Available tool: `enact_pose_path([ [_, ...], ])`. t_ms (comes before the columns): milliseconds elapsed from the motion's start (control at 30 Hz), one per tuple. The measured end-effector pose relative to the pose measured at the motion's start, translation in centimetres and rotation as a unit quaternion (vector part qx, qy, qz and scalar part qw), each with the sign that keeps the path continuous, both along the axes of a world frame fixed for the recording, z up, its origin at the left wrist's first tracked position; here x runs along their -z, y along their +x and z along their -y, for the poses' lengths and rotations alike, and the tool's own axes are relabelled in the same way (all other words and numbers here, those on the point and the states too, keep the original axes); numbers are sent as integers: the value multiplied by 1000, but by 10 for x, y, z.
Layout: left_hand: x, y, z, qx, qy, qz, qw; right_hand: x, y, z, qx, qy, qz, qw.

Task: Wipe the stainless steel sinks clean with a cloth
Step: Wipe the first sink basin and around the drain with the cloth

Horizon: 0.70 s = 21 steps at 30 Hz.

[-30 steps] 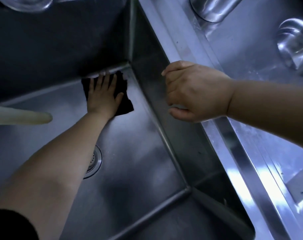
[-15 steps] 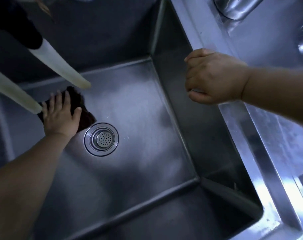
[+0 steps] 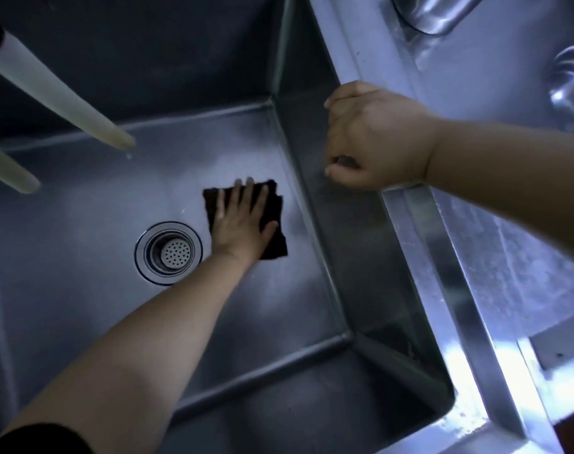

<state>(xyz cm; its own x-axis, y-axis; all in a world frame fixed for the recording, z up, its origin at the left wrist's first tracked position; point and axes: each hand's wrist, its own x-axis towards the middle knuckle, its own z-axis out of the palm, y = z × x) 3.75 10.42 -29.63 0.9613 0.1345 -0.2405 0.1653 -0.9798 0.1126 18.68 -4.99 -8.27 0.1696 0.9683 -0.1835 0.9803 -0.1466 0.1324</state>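
The left hand (image 3: 241, 221) lies flat with straight fingers on the dark cloth (image 3: 272, 224), pressing it on the floor of the sink (image 3: 312, 381), just at 3 o'clock of the round drain (image 3: 168, 252); the fingers point to 12 o'clock. The cloth is a folded, almost square piece, its slightly longer side running from 12 to 6 o'clock. The right hand (image 3: 374, 139) has its grip clenched on the sink rim (image 3: 351, 60) at 2 o'clock, fingers curled over the edge.
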Motion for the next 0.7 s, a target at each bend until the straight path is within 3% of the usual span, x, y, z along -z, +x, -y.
enact_pose_path([
  [267, -18, -114, 27, 82, -80, -52, 992, -7, -4, 2, -3, 13, -7, 1000],
  [400, -34, -145, 11, 119, -68, -134, 982, -17, -10, -3, 9, -71, 24, 997],
  [500, -54, -151, -17, 138, -64, -105, 983, -14, -31, -20, 40, -133, 56, 989],
  [600, -67, -162, -54, 58, -10, -85, 995, 24, -93, -48, 68, -90, -75, 991],
  [700, -66, -172, -87, -35, 38, -150, 987, 84, -171, -63, 35, -185, -229, 955],
])
